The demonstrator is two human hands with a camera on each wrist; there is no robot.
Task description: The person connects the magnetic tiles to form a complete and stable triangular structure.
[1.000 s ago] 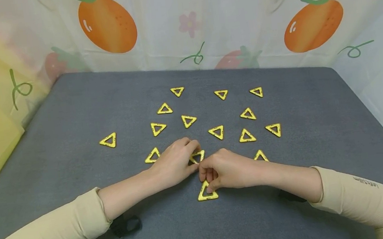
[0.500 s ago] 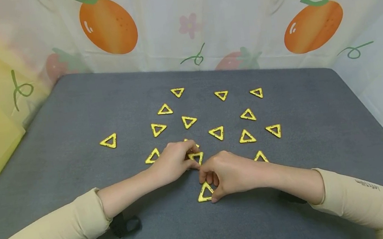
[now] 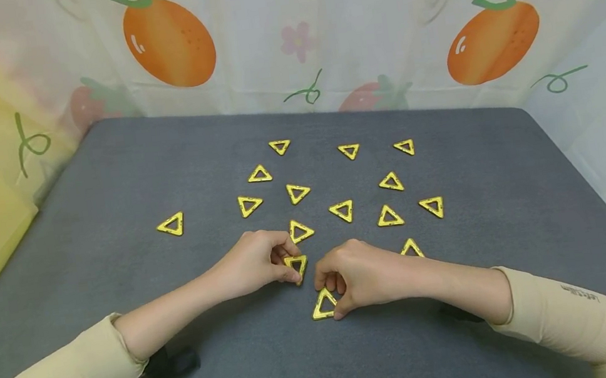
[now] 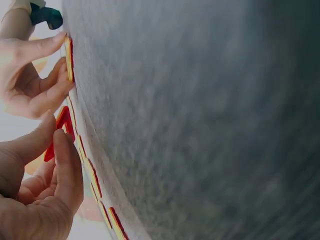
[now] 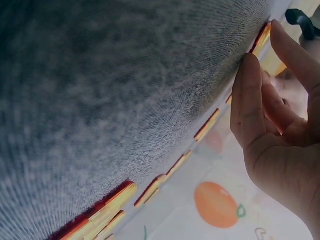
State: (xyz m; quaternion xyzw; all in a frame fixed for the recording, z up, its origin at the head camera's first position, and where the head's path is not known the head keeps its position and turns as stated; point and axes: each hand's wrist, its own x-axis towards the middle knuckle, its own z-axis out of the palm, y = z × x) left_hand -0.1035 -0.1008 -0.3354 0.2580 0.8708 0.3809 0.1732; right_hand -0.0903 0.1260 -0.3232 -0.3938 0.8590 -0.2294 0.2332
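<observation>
My left hand (image 3: pixel 257 261) pinches a yellow triangular frame tile (image 3: pixel 303 267) between thumb and fingers. In the left wrist view this tile's red underside (image 4: pixel 63 119) shows, tilted and lifted off the table. To its right, my right hand (image 3: pixel 361 273) pinches another yellow triangular tile (image 3: pixel 320 314), which lies flat. The thumb is at its near right corner and the fingers at its far tip. A third triangular tile (image 3: pixel 293 233) lies just beyond the left hand's fingers. The curled fingers partly hide the tile in the left hand.
Several similar tiles lie scattered across the dark grey table (image 3: pixel 110 193), including one at the left (image 3: pixel 179 223) and one at the right (image 3: pixel 439 207). Another tile (image 3: pixel 411 245) is partly covered by the right forearm. A fruit-patterned curtain (image 3: pixel 262 42) hangs behind the table.
My left hand has drawn back left with its tile, uncovering another tile beyond its fingers. My right thumb has shifted from the tile's opening to its near right corner.
</observation>
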